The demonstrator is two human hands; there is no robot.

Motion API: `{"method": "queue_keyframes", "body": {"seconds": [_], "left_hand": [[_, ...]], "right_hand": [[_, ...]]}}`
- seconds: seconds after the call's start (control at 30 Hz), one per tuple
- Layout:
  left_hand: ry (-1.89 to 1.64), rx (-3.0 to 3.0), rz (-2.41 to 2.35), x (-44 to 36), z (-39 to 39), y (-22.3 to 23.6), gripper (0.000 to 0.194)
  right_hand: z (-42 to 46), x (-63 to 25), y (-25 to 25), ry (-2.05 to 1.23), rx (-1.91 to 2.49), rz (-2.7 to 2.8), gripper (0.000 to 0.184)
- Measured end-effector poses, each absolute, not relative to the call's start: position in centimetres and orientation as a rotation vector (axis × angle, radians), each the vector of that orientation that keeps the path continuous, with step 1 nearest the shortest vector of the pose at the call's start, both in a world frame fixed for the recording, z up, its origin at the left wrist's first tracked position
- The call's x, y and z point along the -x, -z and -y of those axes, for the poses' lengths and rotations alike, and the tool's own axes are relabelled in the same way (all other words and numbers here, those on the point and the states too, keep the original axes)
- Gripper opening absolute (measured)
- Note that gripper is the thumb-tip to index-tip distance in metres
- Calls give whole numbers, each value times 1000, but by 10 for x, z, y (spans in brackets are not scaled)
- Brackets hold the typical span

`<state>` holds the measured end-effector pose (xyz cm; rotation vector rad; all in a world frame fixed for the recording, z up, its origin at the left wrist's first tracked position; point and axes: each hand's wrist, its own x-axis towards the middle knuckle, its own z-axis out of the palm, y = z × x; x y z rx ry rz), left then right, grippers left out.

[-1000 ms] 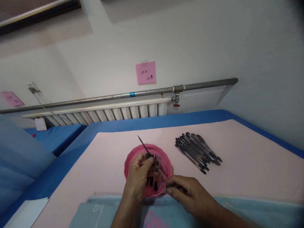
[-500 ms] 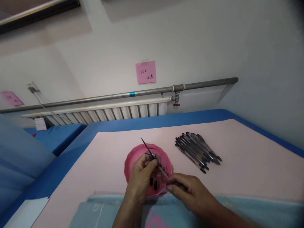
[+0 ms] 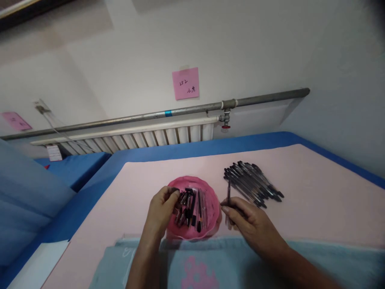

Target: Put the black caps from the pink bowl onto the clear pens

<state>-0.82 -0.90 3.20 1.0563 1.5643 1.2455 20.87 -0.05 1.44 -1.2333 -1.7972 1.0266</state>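
Observation:
A pink dish [image 3: 213,208] sits on the pink mat, holding several black pen parts [image 3: 189,204]. My left hand [image 3: 162,208] rests at the dish's left rim, fingers pinched on a small dark pen part. My right hand [image 3: 246,220] is just right of the dish and grips a dark pen [image 3: 228,192] that points up and away toward a pile of black pens [image 3: 252,184] lying on the mat.
A light blue towel [image 3: 210,265] lies along the near edge under my forearms. The pink mat [image 3: 315,192] covers a blue table [image 3: 186,150]. A radiator [image 3: 135,138] and pipe run along the wall behind, below a pink note [image 3: 185,83].
My hands have parted. The right hand carried the pen out of the dish to the right, toward the pile. The left hand dropped to the dish's left rim.

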Motion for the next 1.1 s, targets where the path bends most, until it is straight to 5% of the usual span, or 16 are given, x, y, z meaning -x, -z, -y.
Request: {"method": "queue_keyframes", "body": {"seconds": [0.17,0.4,1.1], "left_hand": [[-902,-1464,-1822,9,9,-19,9],[-400,-1853,-1922,7,9,-9,19],[-271,-1741,-2143,-19,4,-9,25]], "right_hand": [[-1,-210,-13,-861,1240,1862,22],[0,-210,-13,-857,1247,1878,21],[-2,-210,-11,-881,1220,1944,21]]}}
